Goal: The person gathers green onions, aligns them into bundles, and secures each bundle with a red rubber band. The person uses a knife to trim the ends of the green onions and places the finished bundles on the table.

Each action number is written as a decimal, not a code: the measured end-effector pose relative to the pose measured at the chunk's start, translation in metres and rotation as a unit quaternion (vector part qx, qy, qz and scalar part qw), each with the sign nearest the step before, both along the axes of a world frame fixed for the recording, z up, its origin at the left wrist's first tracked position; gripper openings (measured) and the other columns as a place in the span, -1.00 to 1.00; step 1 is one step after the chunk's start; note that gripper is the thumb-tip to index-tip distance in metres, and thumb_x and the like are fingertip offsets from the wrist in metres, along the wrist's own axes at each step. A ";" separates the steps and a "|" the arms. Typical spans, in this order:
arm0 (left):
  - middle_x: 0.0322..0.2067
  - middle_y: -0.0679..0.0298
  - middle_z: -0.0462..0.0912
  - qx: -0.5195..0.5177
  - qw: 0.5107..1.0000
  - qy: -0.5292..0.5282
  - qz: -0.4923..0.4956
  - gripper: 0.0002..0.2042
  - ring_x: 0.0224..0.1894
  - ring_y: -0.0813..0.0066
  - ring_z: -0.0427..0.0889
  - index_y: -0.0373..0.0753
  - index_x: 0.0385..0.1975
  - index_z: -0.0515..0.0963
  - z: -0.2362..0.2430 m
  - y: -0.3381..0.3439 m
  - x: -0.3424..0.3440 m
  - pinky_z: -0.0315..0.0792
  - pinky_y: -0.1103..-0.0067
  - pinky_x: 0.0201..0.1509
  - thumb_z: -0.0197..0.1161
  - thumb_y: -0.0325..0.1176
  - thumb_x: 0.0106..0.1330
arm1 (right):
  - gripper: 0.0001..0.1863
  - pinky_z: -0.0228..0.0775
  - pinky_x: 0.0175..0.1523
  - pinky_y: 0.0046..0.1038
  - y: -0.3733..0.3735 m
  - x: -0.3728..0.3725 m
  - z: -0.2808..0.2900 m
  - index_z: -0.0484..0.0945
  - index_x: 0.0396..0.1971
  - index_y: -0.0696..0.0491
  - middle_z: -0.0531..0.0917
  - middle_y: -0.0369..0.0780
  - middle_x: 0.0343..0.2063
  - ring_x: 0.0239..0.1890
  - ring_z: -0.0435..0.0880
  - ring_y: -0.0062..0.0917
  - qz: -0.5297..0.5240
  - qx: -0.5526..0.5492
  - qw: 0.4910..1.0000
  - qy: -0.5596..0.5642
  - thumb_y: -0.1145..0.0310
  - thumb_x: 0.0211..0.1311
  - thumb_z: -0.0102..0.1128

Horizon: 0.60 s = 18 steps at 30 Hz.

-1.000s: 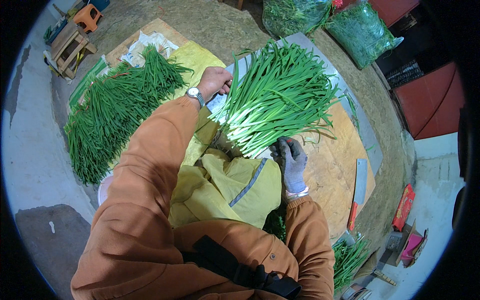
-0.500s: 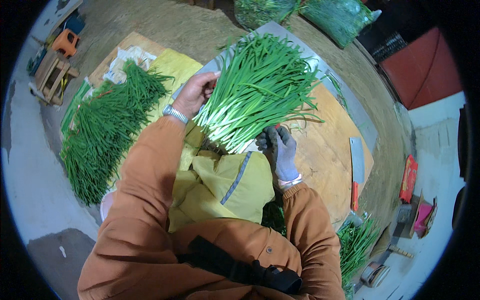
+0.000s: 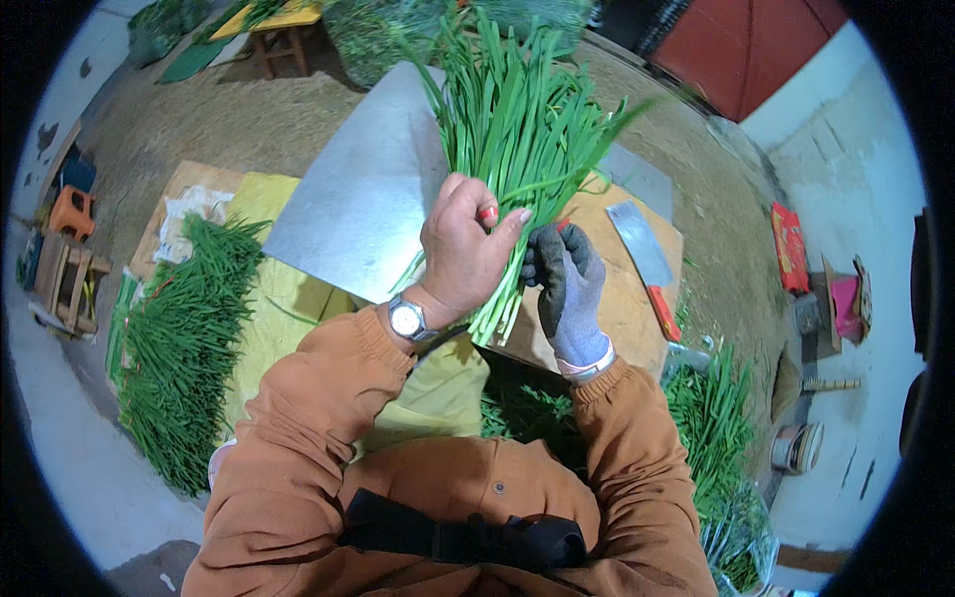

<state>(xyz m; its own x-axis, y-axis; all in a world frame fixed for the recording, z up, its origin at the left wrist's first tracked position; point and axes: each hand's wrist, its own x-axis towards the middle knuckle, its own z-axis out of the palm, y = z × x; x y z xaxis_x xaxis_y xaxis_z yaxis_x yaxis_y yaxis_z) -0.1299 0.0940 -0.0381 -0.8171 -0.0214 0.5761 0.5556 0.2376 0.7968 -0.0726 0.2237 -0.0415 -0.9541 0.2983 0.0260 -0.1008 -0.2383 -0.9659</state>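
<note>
A thick bunch of garlic chives stands above the metal sheet, its pale cut ends toward me and its leaves fanning away. My bare left hand, with a wristwatch, is wrapped round the bunch from the left. A bit of red shows at its fingers. On the right side of the stems, my right hand in a grey glove has its fingers curled in. A small red tie shows at these fingertips; how far it runs behind the stems is hidden.
A flat metal sheet and wooden board lie before me. A red-handled cleaver rests on the right. Tied chives lie on yellow cloth at left; loose greens are at right. An orange stool stands far left.
The spread-out chives have been gathered into a narrower, more upright bunch. My left hand has moved right and round to the near side of the stems. The metal sheet is now more exposed.
</note>
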 end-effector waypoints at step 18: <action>-0.52 0.49 0.33 0.000 0.926 -0.225 -0.302 -0.74 -0.46 0.73 0.27 -0.20 -0.54 0.43 -0.045 0.079 0.041 0.24 0.69 -0.39 0.48 -0.40 0.11 | -0.82 0.33 -0.39 -0.63 0.099 0.066 -0.073 0.55 -0.26 0.15 0.57 -0.32 -0.49 -0.51 0.48 -0.68 -0.073 -0.080 0.994 0.011 0.33 0.40 0.17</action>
